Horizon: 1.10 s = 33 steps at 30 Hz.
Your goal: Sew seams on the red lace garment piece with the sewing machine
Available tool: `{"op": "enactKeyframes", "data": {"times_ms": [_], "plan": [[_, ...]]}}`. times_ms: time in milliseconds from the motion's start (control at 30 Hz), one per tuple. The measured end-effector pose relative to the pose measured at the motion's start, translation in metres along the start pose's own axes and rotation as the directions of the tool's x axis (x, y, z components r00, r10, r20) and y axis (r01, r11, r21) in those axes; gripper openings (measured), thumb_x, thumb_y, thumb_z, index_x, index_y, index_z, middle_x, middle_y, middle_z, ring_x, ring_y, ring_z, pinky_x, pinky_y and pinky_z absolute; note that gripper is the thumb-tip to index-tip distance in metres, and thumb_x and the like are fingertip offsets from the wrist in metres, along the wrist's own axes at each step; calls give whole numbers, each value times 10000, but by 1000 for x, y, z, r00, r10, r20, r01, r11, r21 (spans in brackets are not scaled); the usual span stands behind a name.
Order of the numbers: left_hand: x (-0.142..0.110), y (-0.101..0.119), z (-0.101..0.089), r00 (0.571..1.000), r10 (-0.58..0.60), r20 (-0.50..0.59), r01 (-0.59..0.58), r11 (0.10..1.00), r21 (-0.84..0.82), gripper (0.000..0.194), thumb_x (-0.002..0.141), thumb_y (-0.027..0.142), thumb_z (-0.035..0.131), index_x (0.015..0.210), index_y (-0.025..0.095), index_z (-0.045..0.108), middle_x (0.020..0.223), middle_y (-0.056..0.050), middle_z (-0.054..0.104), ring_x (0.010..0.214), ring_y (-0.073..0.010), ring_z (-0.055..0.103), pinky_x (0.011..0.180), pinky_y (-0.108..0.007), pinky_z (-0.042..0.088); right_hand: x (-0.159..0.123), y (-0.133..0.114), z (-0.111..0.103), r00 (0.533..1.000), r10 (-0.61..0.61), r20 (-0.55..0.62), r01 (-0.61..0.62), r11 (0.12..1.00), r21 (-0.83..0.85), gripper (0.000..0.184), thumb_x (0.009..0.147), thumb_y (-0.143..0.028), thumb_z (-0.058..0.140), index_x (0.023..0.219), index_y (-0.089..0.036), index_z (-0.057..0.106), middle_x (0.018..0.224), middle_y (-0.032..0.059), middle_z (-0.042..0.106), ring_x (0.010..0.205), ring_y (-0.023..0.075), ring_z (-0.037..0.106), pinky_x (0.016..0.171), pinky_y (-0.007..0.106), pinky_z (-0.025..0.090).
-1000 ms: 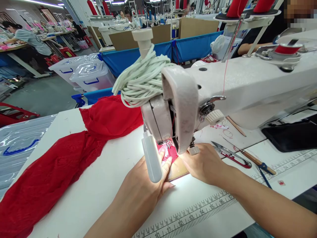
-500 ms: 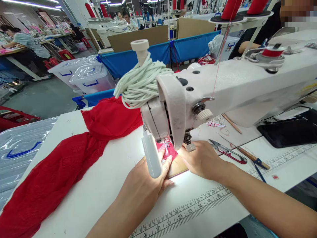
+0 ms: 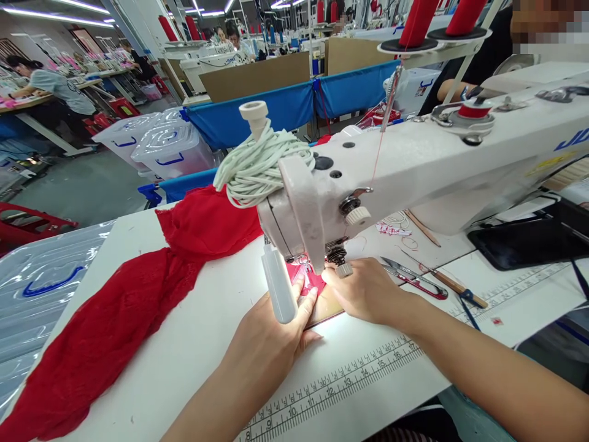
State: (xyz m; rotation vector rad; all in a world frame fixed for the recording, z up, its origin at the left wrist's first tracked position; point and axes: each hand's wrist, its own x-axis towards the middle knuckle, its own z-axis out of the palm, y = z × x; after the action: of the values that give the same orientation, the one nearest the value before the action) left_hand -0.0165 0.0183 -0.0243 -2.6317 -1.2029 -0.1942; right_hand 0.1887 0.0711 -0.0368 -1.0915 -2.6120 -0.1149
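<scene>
- The left hand (image 3: 271,341) is laid flat on the tabletop (image 3: 207,344), fingers spread; nothing is gripped, and the fingertips (image 3: 306,294) are pressed down on the small red piece (image 3: 309,283).
- That red piece is seen right under the machine (image 3: 414,172) head, at the needle, lying on a tan plate (image 3: 327,308) set in the tabletop.
- The right hand (image 3: 365,291) is rested just beside the needle on the other side; its fingers are curled down onto the plate and the piece's edge. Whether anything is pinched in that grip cannot be told, as the fingertips are hidden behind the machine head.
- A white lamp tube (image 3: 278,288) is hung from the head, across the view of the left hand.
- A coil of white cord (image 3: 260,169) is wound over the top of the head.
- A long red lace cloth (image 3: 119,319) is spread over the left part of the tabletop, well apart from both hands, running back behind the head.
- Snips (image 3: 414,279) and a wooden-handled tool (image 3: 453,285) are found just beyond the right hand, not touched.
- A printed ruler (image 3: 335,387) is seen along the near edge of the tabletop.
- A red thread (image 3: 384,135) is run down from the red cones (image 3: 416,21) above to the machine.
</scene>
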Motion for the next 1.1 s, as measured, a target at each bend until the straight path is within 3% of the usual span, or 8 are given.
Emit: {"op": "enactKeyframes", "data": {"times_ms": [300, 667, 833, 1100], "plan": [[0, -3, -3, 1000, -13, 19, 14, 997, -70, 546, 938, 522, 310, 1229, 156, 592, 1036, -176, 681, 755, -244, 615, 535, -365, 532, -1, -1, 1, 999, -14, -47, 13, 1000, -14, 197, 654, -75, 439, 751, -172, 581, 509, -15, 442, 473, 116, 266, 477, 283, 148], [6, -8, -6, 998, 6, -65, -13, 994, -106, 591, 929, 559, 260, 1217, 162, 590, 1171, -154, 636, 941, -283, 612, 705, -439, 552, 2, -2, -2, 997, 72, 26, -69, 993, -94, 347, 644, -90, 447, 924, -111, 650, 527, 24, 498, 481, 123, 366, 475, 268, 166], [7, -11, -8, 996, 23, -89, -33, 994, -107, 563, 936, 534, 275, 1239, 163, 571, 1185, -151, 630, 961, -290, 611, 743, -460, 551, 1, -1, -1, 999, 35, 12, -34, 995, -95, 325, 652, -77, 439, 903, -109, 642, 558, 42, 534, 512, 134, 405, 480, 282, 170], [8, -11, -13, 1000, 16, -19, -19, 988, -150, 529, 936, 517, 312, 1202, 161, 598, 1113, -149, 651, 983, -291, 602, 793, -494, 542, 0, -1, 1, 1000, 12, 10, -11, 996, -84, 293, 667, -68, 412, 859, -120, 627, 515, 25, 490, 499, 141, 389, 480, 299, 172]]}}
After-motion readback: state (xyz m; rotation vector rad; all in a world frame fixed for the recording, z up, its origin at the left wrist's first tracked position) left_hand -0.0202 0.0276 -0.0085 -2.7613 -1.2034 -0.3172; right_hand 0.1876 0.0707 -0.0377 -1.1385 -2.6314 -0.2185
